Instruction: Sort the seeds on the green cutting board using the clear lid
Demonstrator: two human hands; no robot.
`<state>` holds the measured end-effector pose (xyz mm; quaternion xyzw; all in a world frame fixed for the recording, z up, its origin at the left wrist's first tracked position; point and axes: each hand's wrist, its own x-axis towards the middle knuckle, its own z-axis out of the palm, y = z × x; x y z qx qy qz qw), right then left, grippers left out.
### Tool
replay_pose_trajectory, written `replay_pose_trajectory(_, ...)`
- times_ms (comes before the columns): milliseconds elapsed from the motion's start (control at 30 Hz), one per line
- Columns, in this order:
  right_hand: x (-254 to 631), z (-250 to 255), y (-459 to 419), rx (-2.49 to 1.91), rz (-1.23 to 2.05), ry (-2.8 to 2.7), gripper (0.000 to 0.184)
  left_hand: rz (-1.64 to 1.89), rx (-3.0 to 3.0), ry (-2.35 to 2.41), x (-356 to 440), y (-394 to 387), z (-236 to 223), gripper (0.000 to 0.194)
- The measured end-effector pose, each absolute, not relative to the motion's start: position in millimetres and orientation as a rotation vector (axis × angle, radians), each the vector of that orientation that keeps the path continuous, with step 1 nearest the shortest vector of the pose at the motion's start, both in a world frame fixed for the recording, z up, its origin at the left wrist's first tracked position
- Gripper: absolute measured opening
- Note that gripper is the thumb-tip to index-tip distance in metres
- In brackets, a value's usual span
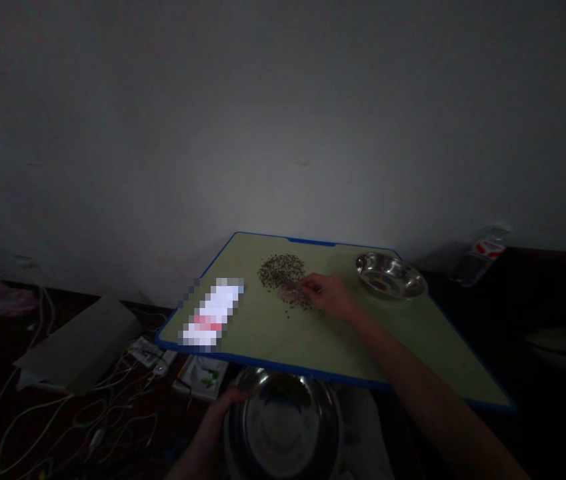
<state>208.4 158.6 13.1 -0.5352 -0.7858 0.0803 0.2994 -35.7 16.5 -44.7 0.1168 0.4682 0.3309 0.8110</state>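
A low table (273,333) with a pale green top and a blue rim stands against a wall. A heap of small dark grains (283,273) lies on its far half. My right hand (327,293) rests on the table at the near right edge of the heap, fingers curled together on the grains. Below the table's front edge my left hand (223,410) grips the rim of a large steel bowl (285,433), which looks nearly empty.
A smaller steel bowl (390,275) sits at the table's far right corner. A blurred white object (211,313) lies on the left side. A plastic bottle (480,257) lies right of the table. Cables (87,413), a grey board (80,343) and packets lie on the floor at left.
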Motion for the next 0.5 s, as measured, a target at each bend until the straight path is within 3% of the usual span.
replay_pose_trajectory(500,208.1,12.7,157.7,-1.389,0.196,-2.106,0.016,0.718,0.257,0.988,-41.3,20.1,-49.7,0.02)
